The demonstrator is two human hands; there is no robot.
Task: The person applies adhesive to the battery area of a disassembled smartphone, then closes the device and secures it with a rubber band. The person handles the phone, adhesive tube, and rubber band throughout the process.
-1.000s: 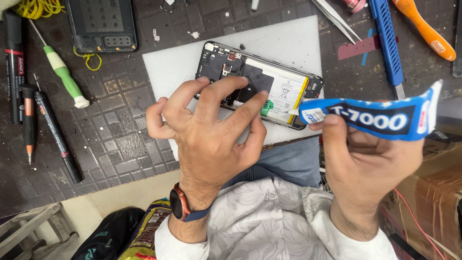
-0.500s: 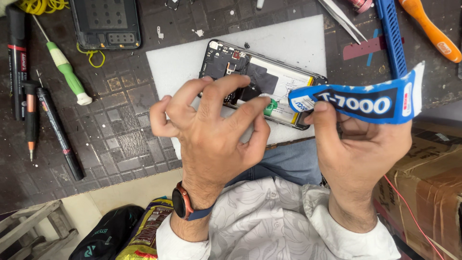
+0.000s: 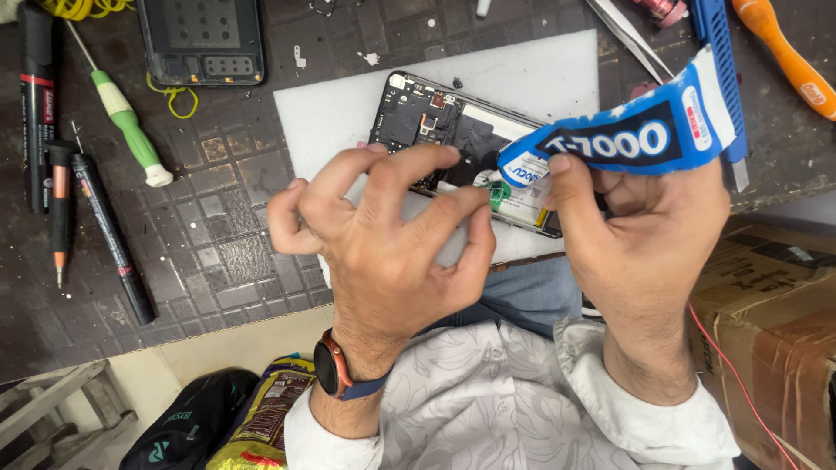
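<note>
An opened phone [image 3: 435, 122] with its back off lies on a white foam sheet [image 3: 522, 78] on the dark work mat. My right hand [image 3: 640, 252] grips a blue and white glue tube [image 3: 623, 139], nozzle end pointing left toward the phone. The thumb and fingertips of my left hand [image 3: 392, 252] pinch at the tube's green nozzle cap [image 3: 495, 196], just above the phone's lower part. The lower half of the phone is hidden behind both hands.
A phone back cover [image 3: 202, 39] lies at the top left. A green-handled screwdriver [image 3: 126, 130], a black pen-like tool [image 3: 109, 235] and a red-tipped one [image 3: 59, 209] lie at the left. Tweezers [image 3: 631, 39], a blue tool [image 3: 718, 43] and an orange handle [image 3: 788, 57] sit top right. A cardboard box [image 3: 775, 322] stands at right.
My right hand has brought the glue tube left and down, tilting it, until its nozzle meets my left fingertips over the phone. The left hand's fingers have closed on the cap.
</note>
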